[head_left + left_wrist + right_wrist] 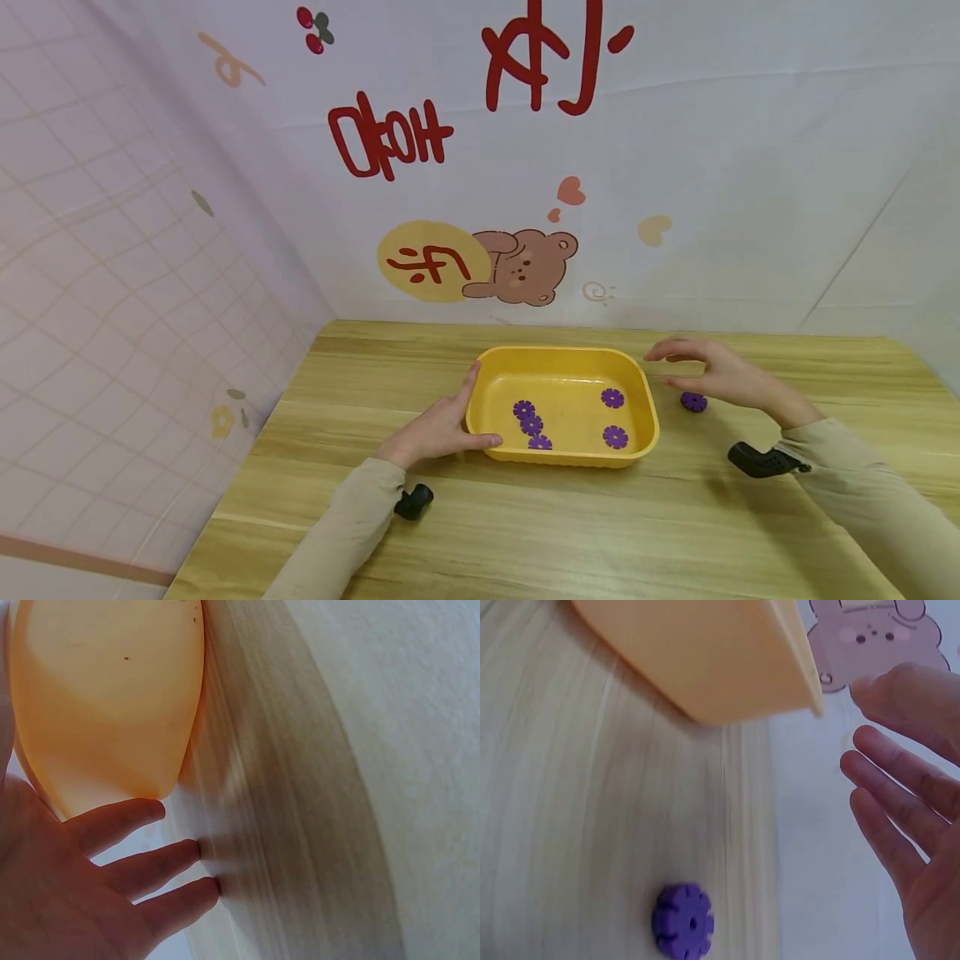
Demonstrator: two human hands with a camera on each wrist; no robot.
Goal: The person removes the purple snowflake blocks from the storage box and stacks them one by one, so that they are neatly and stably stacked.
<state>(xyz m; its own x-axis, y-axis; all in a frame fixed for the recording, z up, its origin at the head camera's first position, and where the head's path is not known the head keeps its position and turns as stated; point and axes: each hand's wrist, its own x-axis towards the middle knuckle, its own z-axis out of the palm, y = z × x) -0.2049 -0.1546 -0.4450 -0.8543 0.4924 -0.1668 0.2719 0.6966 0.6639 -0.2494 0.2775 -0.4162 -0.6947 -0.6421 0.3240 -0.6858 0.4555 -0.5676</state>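
A yellow plastic tray (pixel 570 458) sits on the table. Three purple notched discs (pixel 532 425) lie in a row in its left part, two more (pixel 615 437) towards its right end. My left hand (pixel 441 429) rests against the tray's left end, thumb and forefinger spread along it; its other fingers (pixel 161 868) extend loosely in the left wrist view. Just right of the tray, my right hand (pixel 712 372) hovers with parted fingers, holding nothing. Beneath it, a thick purple notched piece (pixel 683 922), apparently stacked discs, lies on the wood.
The wooden table (pixel 525 533) meets a white printed cloth (pixel 712 150) at the back and a checked one (pixel 112 292) on the left. A black wrist mount (pixel 761 460) projects under the right sleeve, another mount (pixel 414 502) beside the left sleeve.
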